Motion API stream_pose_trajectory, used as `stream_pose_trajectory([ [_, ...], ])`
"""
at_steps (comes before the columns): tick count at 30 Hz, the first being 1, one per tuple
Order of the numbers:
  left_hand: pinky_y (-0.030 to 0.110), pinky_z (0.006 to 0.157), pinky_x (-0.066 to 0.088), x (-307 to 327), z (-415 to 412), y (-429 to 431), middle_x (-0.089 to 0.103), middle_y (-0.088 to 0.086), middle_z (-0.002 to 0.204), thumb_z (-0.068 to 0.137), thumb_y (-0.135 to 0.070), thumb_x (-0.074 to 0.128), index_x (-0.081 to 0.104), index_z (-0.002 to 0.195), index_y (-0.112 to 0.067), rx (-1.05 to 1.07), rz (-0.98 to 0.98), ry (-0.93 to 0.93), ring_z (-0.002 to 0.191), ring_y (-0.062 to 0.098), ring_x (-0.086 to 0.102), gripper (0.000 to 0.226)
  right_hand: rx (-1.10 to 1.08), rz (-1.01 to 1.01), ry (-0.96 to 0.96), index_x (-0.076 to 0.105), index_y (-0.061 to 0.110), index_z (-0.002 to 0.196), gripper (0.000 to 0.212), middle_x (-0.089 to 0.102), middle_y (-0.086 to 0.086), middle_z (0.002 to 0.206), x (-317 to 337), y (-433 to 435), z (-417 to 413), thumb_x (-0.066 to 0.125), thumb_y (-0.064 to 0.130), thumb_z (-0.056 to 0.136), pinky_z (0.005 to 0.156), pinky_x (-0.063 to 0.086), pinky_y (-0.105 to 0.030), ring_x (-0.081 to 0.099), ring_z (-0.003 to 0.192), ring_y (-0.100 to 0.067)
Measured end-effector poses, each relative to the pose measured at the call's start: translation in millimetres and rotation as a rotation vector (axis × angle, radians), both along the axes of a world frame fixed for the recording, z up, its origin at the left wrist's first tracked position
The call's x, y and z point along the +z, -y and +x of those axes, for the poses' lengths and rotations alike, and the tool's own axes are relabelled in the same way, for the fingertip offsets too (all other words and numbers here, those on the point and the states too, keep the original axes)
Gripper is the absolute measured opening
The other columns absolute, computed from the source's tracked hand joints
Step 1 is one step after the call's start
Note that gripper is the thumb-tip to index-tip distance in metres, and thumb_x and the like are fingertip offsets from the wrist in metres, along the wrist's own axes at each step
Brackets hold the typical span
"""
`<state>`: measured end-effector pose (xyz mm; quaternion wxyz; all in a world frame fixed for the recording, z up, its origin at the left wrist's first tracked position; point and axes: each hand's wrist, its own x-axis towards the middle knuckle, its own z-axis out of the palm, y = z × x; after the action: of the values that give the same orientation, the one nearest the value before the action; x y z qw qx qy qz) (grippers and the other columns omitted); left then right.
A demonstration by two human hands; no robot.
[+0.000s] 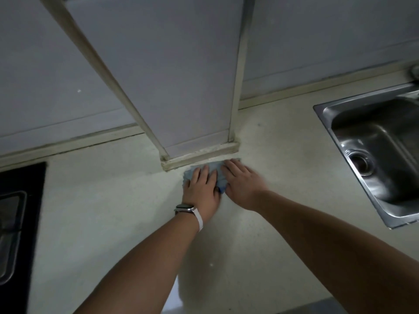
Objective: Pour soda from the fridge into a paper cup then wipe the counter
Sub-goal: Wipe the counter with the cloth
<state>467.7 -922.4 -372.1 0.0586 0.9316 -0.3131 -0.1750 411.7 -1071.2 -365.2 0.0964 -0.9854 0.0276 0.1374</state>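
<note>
Both hands, left [201, 189] and right [241, 184], lie flat and open on the blue cloth [217, 172], pressing it onto the counter [113, 211], so this looks like the wiping part; next, slide it over the bare counter beside them.

— What colour is the cloth [218, 175] under the two hands?
— Light blue, darker blue at the edge nearest the wrists.
— And the counter [113, 200] around it?
— Pale cream, faintly speckled.
— The watch [184, 208] on the left wrist?
— Silver case, white strap.
— To the right?
— A shiny steel-grey sink [371, 141].
— Left?
— A glossy black stove [27, 200].
— Beyond the fingertips?
— Grey-white tiles [176, 75], beige trim.
</note>
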Motion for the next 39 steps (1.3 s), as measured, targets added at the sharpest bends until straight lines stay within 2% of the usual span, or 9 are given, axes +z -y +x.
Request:
stream_pose_trajectory([
  [8,0.048,0.116,0.023,-1.6,-45.7,-0.2,0.026,0.004,0.161,0.099,-0.038,0.040,0.034,0.151,-0.023,0.003,-0.040,0.004,0.148,0.027,0.019,0.054,-0.045,0.026,-0.001,0.012,0.013,0.156,0.064,0.011,-0.005,0.164,-1.3,-1.4,-44.0,0.033,0.039,0.101,0.118,-0.004,-0.031,0.002,0.151,-0.019],
  [13,0.053,0.103,0.043,-2.7,-96.5,-14.8,0.049,0.008,0.148,0.091,-0.042,0.034,0.054,0.138,-0.021,-0.001,-0.034,0.019,0.137,0.031,0.044,0.056,-0.051,0.033,0.003,0.013,0.013,0.155,0.062,0.010,-0.006,0.164,-2.9,-13.3,-96.0,0.029,0.040,0.102,0.115,-0.010,-0.032,0.002,0.151,-0.020],
  [15,0.054,0.101,0.046,-3.2,-118.7,-21.4,0.052,0.009,0.144,0.090,-0.041,0.036,0.057,0.135,-0.021,-0.001,-0.059,0.010,0.134,0.032,0.047,0.054,-0.057,0.019,0.013,0.022,0.012,0.153,0.062,0.020,-0.007,0.162,-3.7,-19.1,-119.2,0.028,0.042,0.100,0.116,-0.005,-0.037,0.012,0.150,-0.021],
  [18,0.055,0.101,0.045,-5.5,-150.0,-31.7,0.052,0.009,0.144,0.090,-0.040,0.040,0.058,0.135,-0.021,-0.002,-0.077,-0.004,0.134,0.032,0.047,0.052,-0.076,-0.005,0.003,0.046,0.010,0.142,0.061,0.046,-0.010,0.149,-5.8,-28.5,-151.0,0.031,0.044,0.094,0.113,0.022,-0.043,0.039,0.140,-0.025],
  [20,0.056,0.100,0.046,-6.7,-168.4,-38.3,0.053,0.009,0.144,0.089,-0.039,0.042,0.057,0.135,-0.022,0.001,-0.087,-0.028,0.133,0.033,0.048,0.051,-0.077,0.019,0.008,0.051,0.009,0.138,0.060,0.051,-0.011,0.145,-7.8,-33.2,-170.0,0.036,0.044,0.092,0.111,0.029,-0.044,0.045,0.136,-0.026],
  [23,0.055,0.098,0.048,-7.8,-192.1,-47.1,0.053,0.009,0.144,0.089,-0.039,0.045,0.057,0.135,-0.022,-0.014,-0.096,-0.048,0.133,0.034,0.049,0.051,-0.060,0.030,0.054,0.056,0.008,0.134,0.058,0.054,-0.011,0.142,-10.2,-37.0,-193.2,0.041,0.041,0.089,0.114,0.031,-0.043,0.048,0.134,-0.026],
  [26,0.053,0.095,0.051,-4.3,-208.5,-48.9,0.056,0.009,0.141,0.086,-0.038,0.046,0.061,0.131,-0.023,-0.022,-0.100,-0.052,0.129,0.034,0.053,0.050,-0.043,0.054,0.078,0.058,0.007,0.132,0.057,0.055,-0.012,0.140,-12.4,-35.4,-210.1,0.045,0.038,0.086,0.116,0.026,-0.038,0.049,0.133,-0.027],
  [35,0.045,0.086,0.055,-1.5,-227.7,-28.2,0.062,0.008,0.134,0.080,-0.040,0.049,0.068,0.122,-0.028,-0.153,-0.096,-0.027,0.118,0.032,0.061,0.047,-0.016,0.032,0.065,0.057,0.011,0.134,0.060,0.055,-0.009,0.141,-8.7,-2.5,-249.5,0.049,0.044,0.085,0.110,0.034,-0.043,0.050,0.132,-0.024],
  [39,0.044,0.084,0.054,-4.5,-237.0,-9.1,0.062,0.007,0.134,0.080,-0.040,0.049,0.068,0.122,-0.030,-0.162,-0.102,-0.031,0.118,0.032,0.061,0.047,-0.033,0.020,0.068,0.056,0.013,0.135,0.060,0.055,-0.006,0.141,-4.5,16.4,-260.0,0.050,0.045,0.084,0.111,0.030,-0.043,0.049,0.133,-0.021],
])
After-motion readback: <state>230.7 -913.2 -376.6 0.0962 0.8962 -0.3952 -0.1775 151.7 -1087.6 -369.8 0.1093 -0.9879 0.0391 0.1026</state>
